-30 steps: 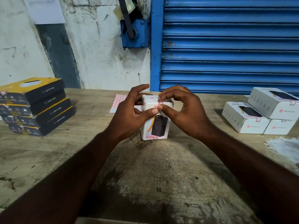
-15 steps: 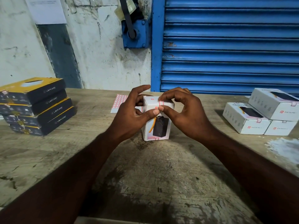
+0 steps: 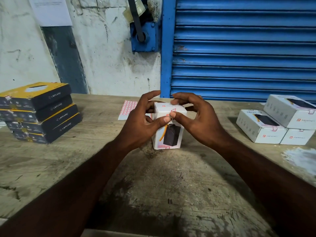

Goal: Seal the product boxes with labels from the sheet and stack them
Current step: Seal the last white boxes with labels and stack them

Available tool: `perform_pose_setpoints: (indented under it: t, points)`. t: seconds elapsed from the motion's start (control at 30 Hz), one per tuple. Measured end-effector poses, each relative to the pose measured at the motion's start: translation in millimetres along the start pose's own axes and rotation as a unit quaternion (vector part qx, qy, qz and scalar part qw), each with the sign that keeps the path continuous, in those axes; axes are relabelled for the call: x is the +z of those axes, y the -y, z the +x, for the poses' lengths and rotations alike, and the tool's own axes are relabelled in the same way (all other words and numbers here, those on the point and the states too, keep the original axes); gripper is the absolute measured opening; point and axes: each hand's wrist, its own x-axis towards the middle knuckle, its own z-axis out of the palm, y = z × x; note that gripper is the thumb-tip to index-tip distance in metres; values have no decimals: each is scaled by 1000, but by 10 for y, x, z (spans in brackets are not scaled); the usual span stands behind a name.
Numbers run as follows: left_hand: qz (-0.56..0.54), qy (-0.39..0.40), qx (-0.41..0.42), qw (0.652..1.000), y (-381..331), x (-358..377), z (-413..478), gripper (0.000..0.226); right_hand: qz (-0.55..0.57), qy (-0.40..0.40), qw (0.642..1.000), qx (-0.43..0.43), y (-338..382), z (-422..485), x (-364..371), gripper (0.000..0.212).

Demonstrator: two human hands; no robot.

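A white product box [image 3: 171, 134] stands on end in the middle of the wooden table [image 3: 153, 185], its printed face toward me. My left hand [image 3: 142, 120] grips its left side, thumb on the front face. My right hand [image 3: 193, 117] holds the top right, its thumb pressing a small red-edged label [image 3: 172, 111] over the top front edge. The label sheet [image 3: 127, 110] lies flat behind my left hand, partly hidden. Three white boxes [image 3: 277, 120] with labels on their flaps are stacked at the right.
A stack of several black-and-yellow boxes [image 3: 39, 113] sits at the table's left. A white wall and a blue roller shutter [image 3: 239, 48] rise straight behind the table's far edge. A pale patch [image 3: 301, 159] marks the table at the right.
My right thumb has shifted down onto the label at the box's top front edge. The box and my left hand have hardly moved.
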Motion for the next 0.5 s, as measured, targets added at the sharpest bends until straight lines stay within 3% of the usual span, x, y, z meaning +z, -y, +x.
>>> perform_pose_setpoints:
  t: [0.37, 0.5]
  points:
    - [-5, -8, -13, 1000, -10, -24, -5, 81, 64, 36, 997, 39, -44, -15, 18, 46]
    - [-2, -3, -8, 1000, -30, -2, -9, 78, 84, 35, 994, 60, -36, -26, 60, 35]
